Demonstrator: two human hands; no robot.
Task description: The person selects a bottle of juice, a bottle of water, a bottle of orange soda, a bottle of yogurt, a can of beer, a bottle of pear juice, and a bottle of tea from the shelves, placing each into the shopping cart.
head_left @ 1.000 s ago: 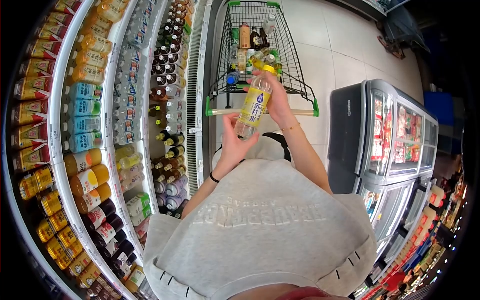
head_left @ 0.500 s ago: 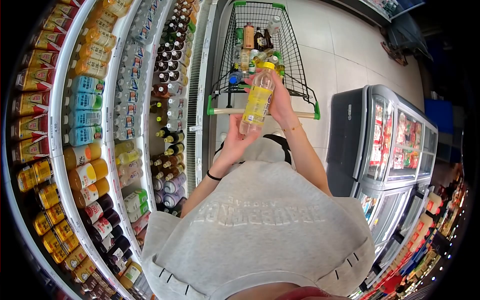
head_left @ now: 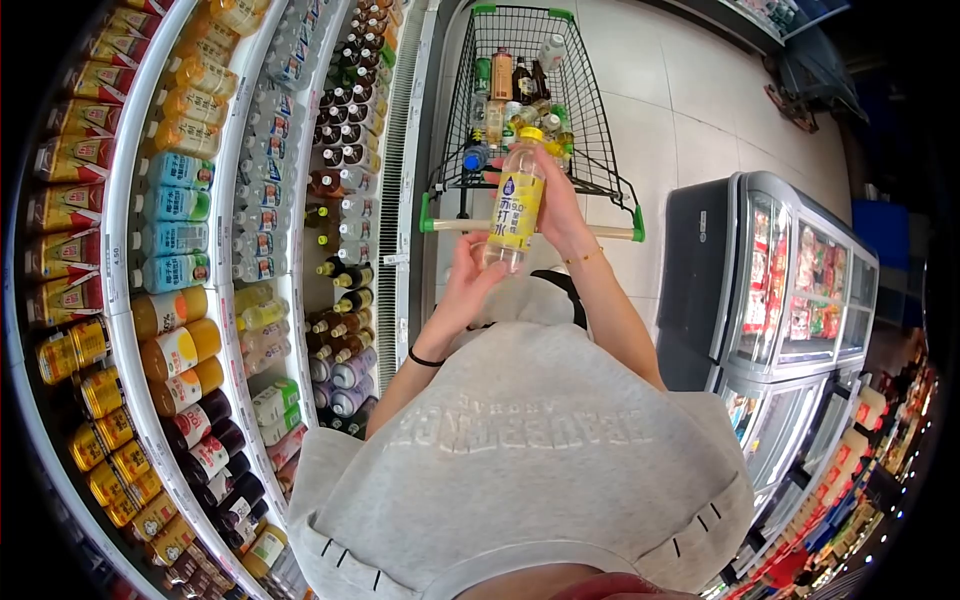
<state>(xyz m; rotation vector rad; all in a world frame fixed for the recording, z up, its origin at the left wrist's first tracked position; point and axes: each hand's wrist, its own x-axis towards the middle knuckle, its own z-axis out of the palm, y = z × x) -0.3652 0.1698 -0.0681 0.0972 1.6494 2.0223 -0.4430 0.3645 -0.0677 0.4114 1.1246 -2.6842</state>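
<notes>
A clear plastic bottle point(head_left: 516, 208) with a yellow cap and a yellow label is held upright, slightly tilted, between my two hands. Its large label characters face me. My left hand point(head_left: 470, 282) is closed around the lower end of the bottle. My right hand point(head_left: 562, 205) grips the upper part from the right, its fingers partly hidden behind the bottle. Just beyond is the shopping cart point(head_left: 604, 130) with its green-cornered wire basket, holding several bottles, among them a blue-capped bottle point(head_left: 476, 157). The cart's handlebar point(head_left: 590, 231) runs behind the bottle and neither hand grips it.
Shelves point(head_left: 225, 190) on my left carry rows of drinks, including blue-labelled bottles point(head_left: 180, 205) and orange juice bottles point(head_left: 180, 350). On the right stands a glass-topped freezer point(head_left: 690, 290) with packaged goods. A tiled floor point(head_left: 630, 70) extends around the cart.
The bottle has been turned in my hands, so large label characters now face me instead of fine print. Both hands still hold it in nearly the same place.
</notes>
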